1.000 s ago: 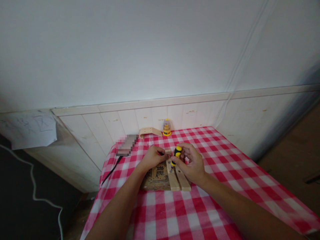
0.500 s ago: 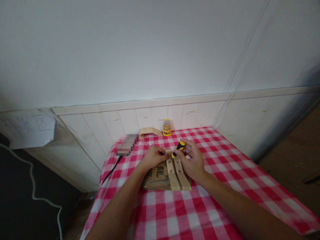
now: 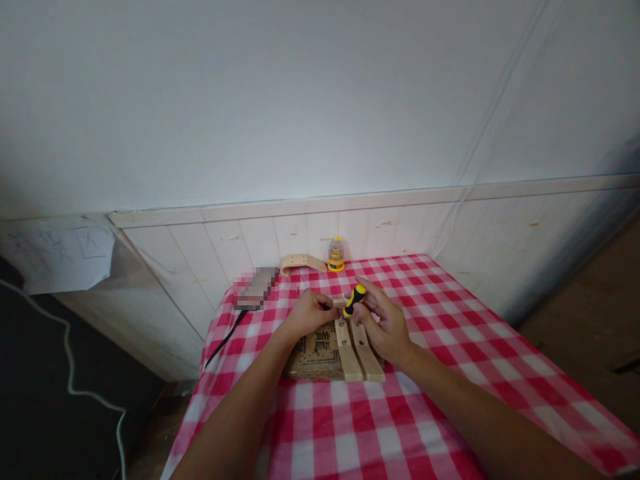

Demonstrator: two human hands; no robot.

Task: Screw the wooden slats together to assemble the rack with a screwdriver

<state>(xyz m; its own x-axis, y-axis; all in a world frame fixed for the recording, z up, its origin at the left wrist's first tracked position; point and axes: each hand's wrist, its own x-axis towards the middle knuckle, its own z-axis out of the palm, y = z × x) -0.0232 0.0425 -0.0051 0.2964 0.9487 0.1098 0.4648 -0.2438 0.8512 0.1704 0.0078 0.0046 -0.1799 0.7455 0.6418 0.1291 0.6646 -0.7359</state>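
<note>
My right hand [image 3: 387, 327] is closed around a short yellow-and-black screwdriver [image 3: 355, 299], which leans with its tip down at a screw in the left of two bent wooden strips [image 3: 350, 363]. The right strip [image 3: 370, 363] lies beside it, with a hole showing in it. Under both is a worn brown board [image 3: 317, 357] with black printed characters. My left hand [image 3: 311, 313] rests over the board's far left part, thumb and fingers pinched at the left strip near the screwdriver tip. What is between those fingers is too small to make out.
Against the wall stand a clear-topped yellow bit case [image 3: 336, 255] and another bent wooden piece [image 3: 303, 261]. A blurred-out flat object [image 3: 257, 289] with a black strap lies at the table's left. The table has a red-and-white checked cloth [image 3: 400, 427].
The screwdriver has turned slightly in my right hand and stands a little more upright, its handle shifted left. My left hand stays in place. The whole view has shifted slightly.
</note>
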